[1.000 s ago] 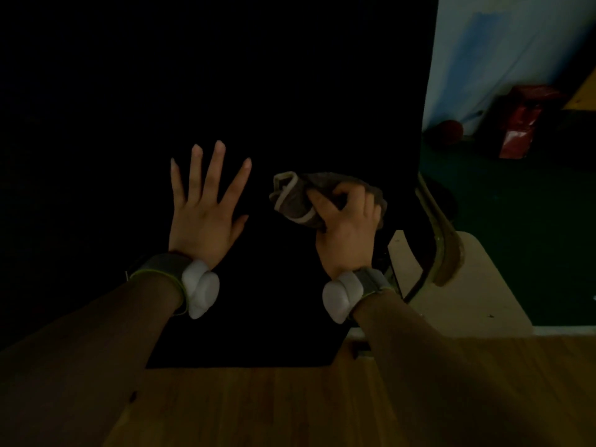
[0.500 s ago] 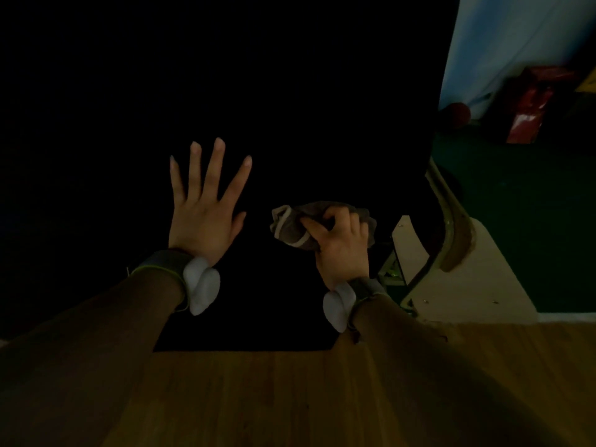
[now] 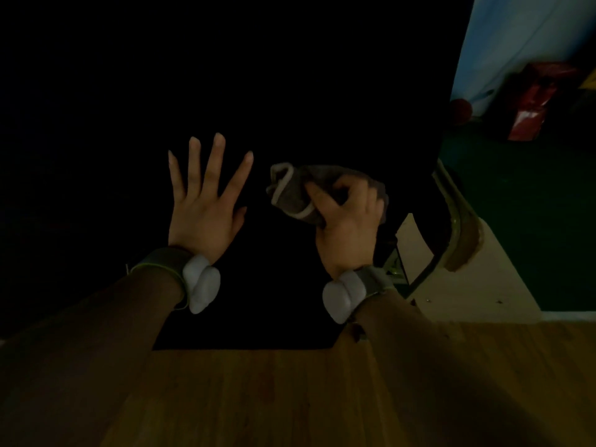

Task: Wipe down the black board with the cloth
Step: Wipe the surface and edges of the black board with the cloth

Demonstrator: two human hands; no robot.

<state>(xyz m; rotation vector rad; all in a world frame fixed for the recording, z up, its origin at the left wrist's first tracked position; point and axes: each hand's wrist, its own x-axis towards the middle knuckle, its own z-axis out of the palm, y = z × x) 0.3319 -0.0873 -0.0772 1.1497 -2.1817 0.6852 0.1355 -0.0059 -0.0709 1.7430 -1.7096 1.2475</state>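
The black board [image 3: 290, 75] fills most of the view and stands on the wooden floor. My left hand [image 3: 203, 208] lies flat against it with the fingers spread straight. To its right, my right hand [image 3: 348, 224] grips a bunched grey cloth [image 3: 296, 195] with a pale hem and presses it onto the board near the board's right edge. Part of the cloth is hidden under my fingers. Both wrists carry a band with a white pod.
A chair [image 3: 458, 233] with a curved wooden back and a pale seat stands just behind the board's right edge. Wooden floor [image 3: 290, 398] runs along the bottom. A green floor area [image 3: 532, 204], a red object [image 3: 532, 104] and a pale wall [image 3: 516, 37] lie at the right.
My right hand slid the cloth down the board, then back up and slightly right. My left hand stayed flat in the same place.
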